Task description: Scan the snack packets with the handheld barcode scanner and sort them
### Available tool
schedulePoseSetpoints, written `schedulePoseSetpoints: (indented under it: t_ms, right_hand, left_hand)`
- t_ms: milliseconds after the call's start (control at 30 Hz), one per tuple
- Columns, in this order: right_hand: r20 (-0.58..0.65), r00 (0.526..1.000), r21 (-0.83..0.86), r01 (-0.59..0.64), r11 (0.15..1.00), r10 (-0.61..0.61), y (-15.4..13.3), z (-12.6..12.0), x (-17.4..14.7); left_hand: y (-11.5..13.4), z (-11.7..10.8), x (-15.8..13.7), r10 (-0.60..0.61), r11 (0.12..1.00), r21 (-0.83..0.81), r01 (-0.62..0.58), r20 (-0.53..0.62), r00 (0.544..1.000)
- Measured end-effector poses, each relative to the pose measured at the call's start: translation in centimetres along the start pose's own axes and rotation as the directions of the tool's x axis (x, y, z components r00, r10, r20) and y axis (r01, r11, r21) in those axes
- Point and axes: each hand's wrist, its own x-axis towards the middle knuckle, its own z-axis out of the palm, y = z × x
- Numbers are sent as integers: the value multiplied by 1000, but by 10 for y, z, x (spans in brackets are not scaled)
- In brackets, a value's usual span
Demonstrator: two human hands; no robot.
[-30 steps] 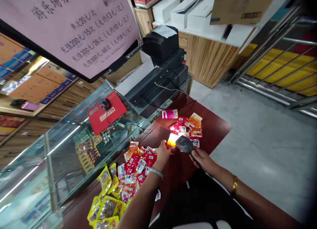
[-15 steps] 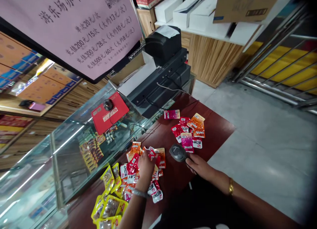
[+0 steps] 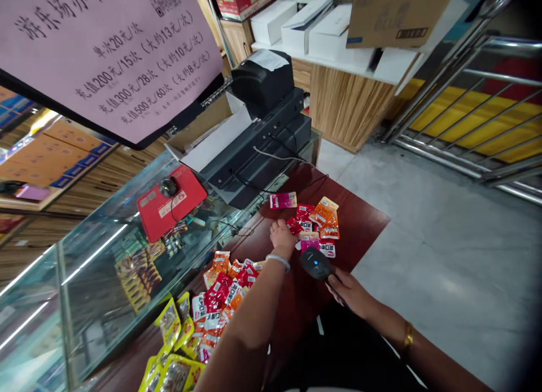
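My left hand (image 3: 283, 236), a band on its wrist, is over the left edge of the far group of snack packets. Its fingers are curled, with a red snack packet (image 3: 293, 225) at the thumb side; the grip itself is partly hidden. My right hand (image 3: 349, 290) is closed around the handle of a dark handheld barcode scanner (image 3: 315, 262), with a small blue light on top. The scanner head is just in front of a pink packet (image 3: 310, 240). Orange packets (image 3: 324, 211) lie behind it. Below my left forearm is a heap of red and orange packets (image 3: 218, 290).
Yellow-edged packets (image 3: 180, 375) lie at the near left of the dark red counter (image 3: 359, 211). A glass display case (image 3: 101, 268) runs along the left, with a mouse (image 3: 168, 186) on a red mat (image 3: 148, 217). A black printer (image 3: 262, 81) and a monitor with a pink notice (image 3: 139, 70) stand behind.
My left hand has left the near heap and moved forward and right to the far packets. The scanner has shifted slightly right relative to the packets, and its blue light now shows.
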Motion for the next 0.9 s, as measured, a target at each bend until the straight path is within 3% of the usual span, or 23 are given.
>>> schedulePoseSetpoints:
  t_ms: [100, 267, 467, 567, 667, 767, 833, 867, 900]
  right_hand:
    - [-14, 1000, 10, 5, 1000, -5, 2, 1, 1]
    - [23, 1000, 20, 15, 1000, -16, -2, 10, 10]
    - [124, 992, -10, 29, 1000, -28, -19, 27, 20]
    - [149, 988, -39, 39, 998, -33, -24, 34, 22]
    - [167, 985, -58, 51, 997, -41, -27, 38, 21]
    - [166, 986, -54, 36, 998, -26, -25, 39, 17]
    - [165, 986, -47, 9, 999, -1, -21, 38, 13]
    - [163, 987, -49, -1, 999, 8, -18, 36, 10]
    - [160, 987, -53, -5, 999, 13, -14, 34, 7]
  left_hand:
    - [-15, 3, -4, -31, 983, -182, 31, 4, 1000]
    - [-56, 4, -28, -30, 841, -540, 16, -18, 999]
    - [-89, -7, -58, 83, 799, -597, -77, -18, 996]
    - [-96, -9, -64, 67, 806, -585, -90, -62, 996]
    - [-104, -15, -68, -16, 780, -626, 3, -15, 1000]
    - [-123, -36, -77, -155, 832, -534, 151, 39, 987]
    - [-140, -57, -87, -209, 929, -311, 201, 8, 978]
    - [-149, -68, -92, -226, 963, -156, 218, -33, 974]
    - [-155, -76, -97, -234, 972, -20, 233, -146, 961]
